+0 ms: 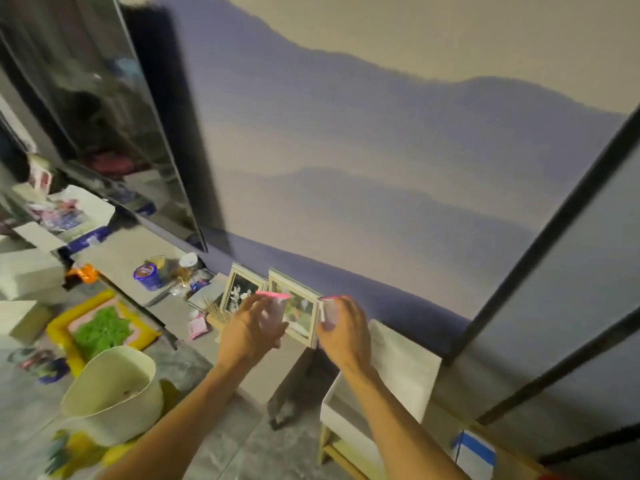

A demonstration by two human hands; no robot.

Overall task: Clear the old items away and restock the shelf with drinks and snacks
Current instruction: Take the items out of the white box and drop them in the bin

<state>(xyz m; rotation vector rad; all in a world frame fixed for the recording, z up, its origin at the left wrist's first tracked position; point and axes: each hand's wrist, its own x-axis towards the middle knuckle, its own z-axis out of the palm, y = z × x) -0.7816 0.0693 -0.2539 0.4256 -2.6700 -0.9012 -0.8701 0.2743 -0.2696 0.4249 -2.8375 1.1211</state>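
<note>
My left hand point(251, 329) grips a small white cup with a pink lid point(277, 306), held up in front of two framed photos point(294, 311) that lean against the wall. A second white cup with a pink top point(327, 311) sits in the grip of my right hand point(346, 327), just right of the frames. Both cups are blurred. They hang above the grey low shelf point(263, 372) where the frames stand. Further left on that shelf lie a blue snack cup point(148, 276) and several small packets point(194, 282).
A big dark TV screen point(104, 133) leans at the left. A cream bucket point(114, 393) stands on the floor at lower left, beside a yellow-framed green mat point(100, 329). A white box unit point(391, 368) sits under my right forearm. A blue-and-white carton point(474, 453) is at lower right.
</note>
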